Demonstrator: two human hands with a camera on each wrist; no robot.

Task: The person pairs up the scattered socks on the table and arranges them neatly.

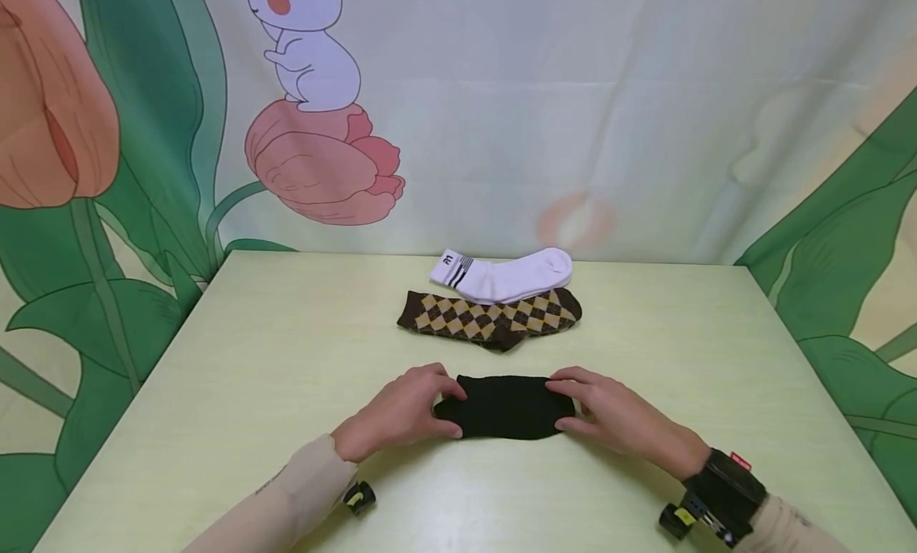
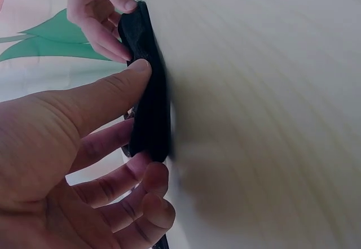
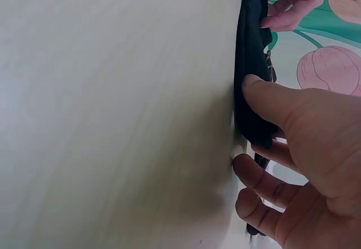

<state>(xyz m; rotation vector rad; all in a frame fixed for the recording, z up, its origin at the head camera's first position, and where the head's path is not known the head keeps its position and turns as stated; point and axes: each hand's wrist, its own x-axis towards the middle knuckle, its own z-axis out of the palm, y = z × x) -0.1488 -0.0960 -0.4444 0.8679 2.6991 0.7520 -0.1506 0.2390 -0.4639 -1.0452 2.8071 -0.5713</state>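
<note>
A folded black sock (image 1: 505, 408) lies lengthwise across the near middle of the table, in front of the person. My left hand (image 1: 404, 410) holds its left end, thumb at the near edge and forefinger at the far edge. At the opposite end my right hand (image 1: 609, 410) grips it the same way. In the left wrist view the left thumb (image 2: 121, 91) presses the dark fabric while the lower fingers curl beside its end. The right wrist view has the right thumb (image 3: 271, 94) on the sock's near side, with two fingers spread free below.
Behind the black sock lies a brown argyle sock pair (image 1: 466, 318), its far edge against a white sock pair (image 1: 516, 276) with black stripes. The pale table (image 1: 286, 338) ends at a printed curtain (image 1: 501, 139). Wrist cameras sit on both forearms.
</note>
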